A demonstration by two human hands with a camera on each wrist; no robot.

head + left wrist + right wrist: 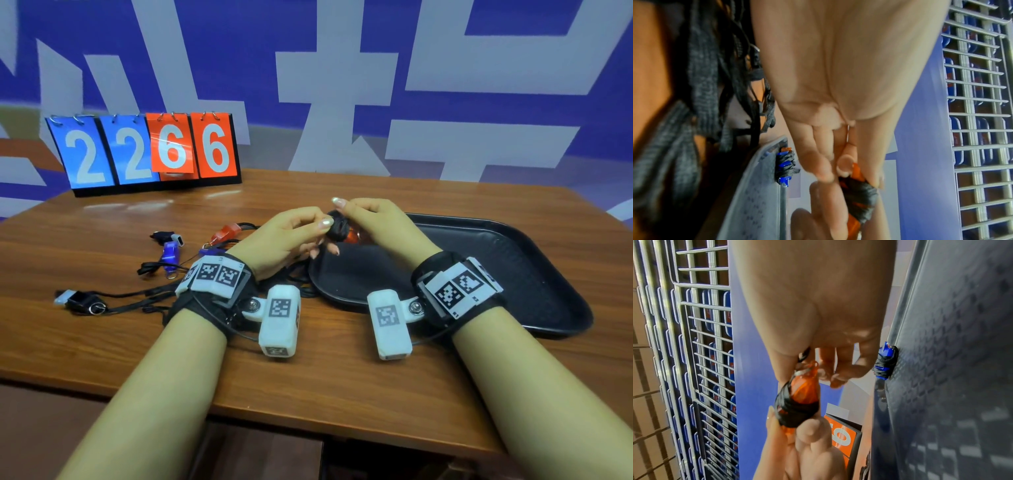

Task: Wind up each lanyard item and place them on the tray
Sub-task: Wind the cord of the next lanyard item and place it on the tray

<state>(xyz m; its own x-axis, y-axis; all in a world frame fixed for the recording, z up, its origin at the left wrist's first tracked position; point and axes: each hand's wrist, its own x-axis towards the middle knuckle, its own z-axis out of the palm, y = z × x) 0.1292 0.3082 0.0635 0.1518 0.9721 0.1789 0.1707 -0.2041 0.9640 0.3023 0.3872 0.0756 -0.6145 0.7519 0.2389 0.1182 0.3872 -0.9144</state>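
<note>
Both hands, left hand (pixel 291 236) and right hand (pixel 380 226), pinching a nearly wound orange whistle (pixel 797 402) over the tray (pixel 534 274). One wound blue whistle (pixel 885 363) already on the tray. Left of the tray, several unwound lanyards (pixel 113 301) still waiting.

Glossy wood-look table (pixel 342 377), matt textured black plastic tray (pixel 534 274), woven cord (pixel 797 408).

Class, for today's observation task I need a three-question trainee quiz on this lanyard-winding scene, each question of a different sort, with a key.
1. True or false: a wound blue whistle already lies on the black tray.
2. Multiple choice: the orange whistle wrapped in black cord is held by A) the left hand alone, B) the right hand alone, C) both hands, D) neither.
3. Fill in: the unwound whistles lie on the wooden table to the ____ of the tray, by the person's own sides.

Key: 1 true; 2 C; 3 left.
</note>
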